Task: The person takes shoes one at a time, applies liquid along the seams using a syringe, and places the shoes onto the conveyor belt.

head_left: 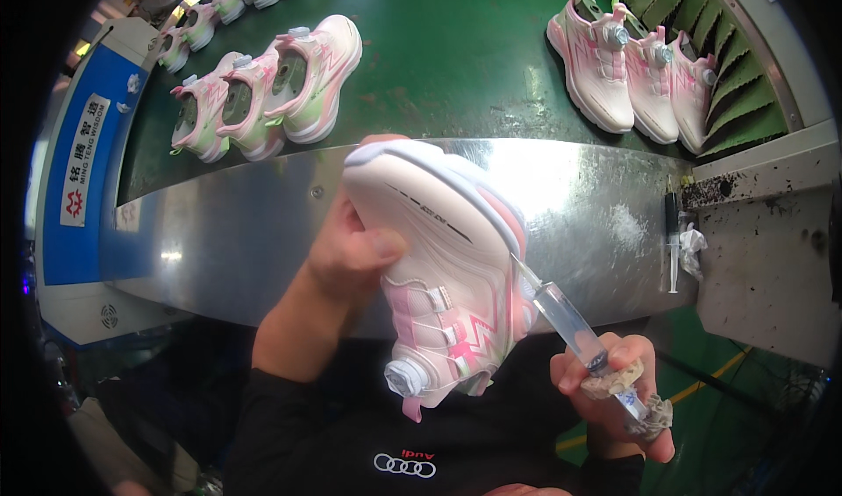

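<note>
My left hand [355, 246] grips a pale pink and white sneaker [438, 259] round its toe end, thumb on the upper. The shoe is tilted, toe up and away from me, its dial and heel tab toward my body. My right hand [618, 391] is closed round a clear syringe [566, 316]. Tan and grey wrapping covers the syringe's flange and plunger end. The tapered tip reaches the seam between upper and sole on the shoe's right side; whether it touches cannot be told.
Beyond a shiny metal ledge [254, 224] lies a green belt [438, 66]. Several similar sneakers stand on it, at the left [307, 79] and right [596, 66]. A dark syringe [673, 237] and crumpled white tissue [692, 252] lie at the ledge's right end. Green flaps [732, 66] line the right side.
</note>
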### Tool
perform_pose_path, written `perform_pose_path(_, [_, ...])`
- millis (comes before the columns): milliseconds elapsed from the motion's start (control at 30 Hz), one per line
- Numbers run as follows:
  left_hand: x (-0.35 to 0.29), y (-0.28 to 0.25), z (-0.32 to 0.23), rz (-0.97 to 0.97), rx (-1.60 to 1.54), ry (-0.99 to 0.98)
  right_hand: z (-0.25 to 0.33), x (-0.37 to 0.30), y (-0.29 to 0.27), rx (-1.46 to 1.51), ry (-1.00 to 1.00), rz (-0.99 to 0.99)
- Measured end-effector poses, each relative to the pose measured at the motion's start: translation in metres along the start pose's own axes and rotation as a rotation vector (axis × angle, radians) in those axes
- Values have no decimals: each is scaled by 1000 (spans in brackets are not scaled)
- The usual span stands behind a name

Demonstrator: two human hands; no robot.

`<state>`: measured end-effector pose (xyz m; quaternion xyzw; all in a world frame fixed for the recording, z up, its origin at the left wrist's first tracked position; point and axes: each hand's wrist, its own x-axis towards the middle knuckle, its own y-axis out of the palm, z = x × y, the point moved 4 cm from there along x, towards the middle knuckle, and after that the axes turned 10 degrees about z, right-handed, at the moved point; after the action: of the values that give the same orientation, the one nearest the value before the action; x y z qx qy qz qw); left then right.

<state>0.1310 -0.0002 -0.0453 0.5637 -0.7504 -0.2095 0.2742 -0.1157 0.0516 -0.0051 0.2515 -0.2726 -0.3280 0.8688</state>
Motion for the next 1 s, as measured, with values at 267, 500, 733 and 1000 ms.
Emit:
perform_pose_path(267, [1,-3,3,-97,-60,-61,-10,-16,-13,-1,24,13])
perform_pose_path(500, [3,-12,9,-30,-245,-118,-12,-37,-12,16,113,-24])
perform_pose_path(733, [10,-18,8,175,-346,-94,-14,-56,-11,-21,116,-34])
perform_pose_path(1000, [15,-17,12,231,-489,-128,-19,-72,-17,-92,104,-25])
